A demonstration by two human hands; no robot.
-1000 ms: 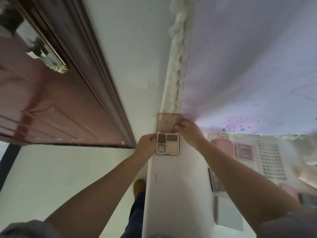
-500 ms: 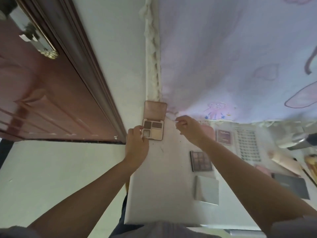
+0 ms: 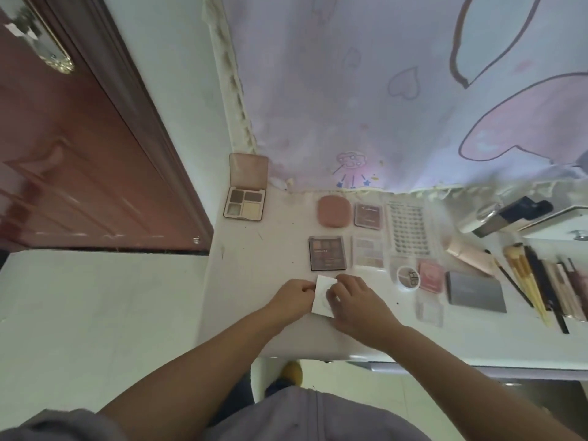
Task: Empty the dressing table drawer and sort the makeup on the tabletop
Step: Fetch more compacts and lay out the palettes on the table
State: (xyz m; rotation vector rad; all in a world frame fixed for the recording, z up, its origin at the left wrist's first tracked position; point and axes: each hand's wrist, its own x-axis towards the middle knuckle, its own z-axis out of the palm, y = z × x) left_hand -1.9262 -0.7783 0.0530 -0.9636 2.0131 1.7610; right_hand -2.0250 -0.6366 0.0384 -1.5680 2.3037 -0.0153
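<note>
Both hands meet at the near edge of the white worktop point(image 3: 254, 281) on a small white square compact point(image 3: 322, 297): the left hand point(image 3: 294, 297) pinches its left edge, the right hand point(image 3: 353, 300) curls over its right side, each grip grasping it. At 12 o'clock from it lies a dark square eyeshadow palette point(image 3: 327, 253) with lettering too blurred to read. Far at 11 o'clock stands an open four-pan palette point(image 3: 244, 203), its pink lid raised. At 3 o'clock sit a round pot point(image 3: 408, 276) printed "pipl" and a matte grey rectangular case point(image 3: 475, 291); wooden-handled brushes point(image 3: 525, 278) lie beyond.
</note>
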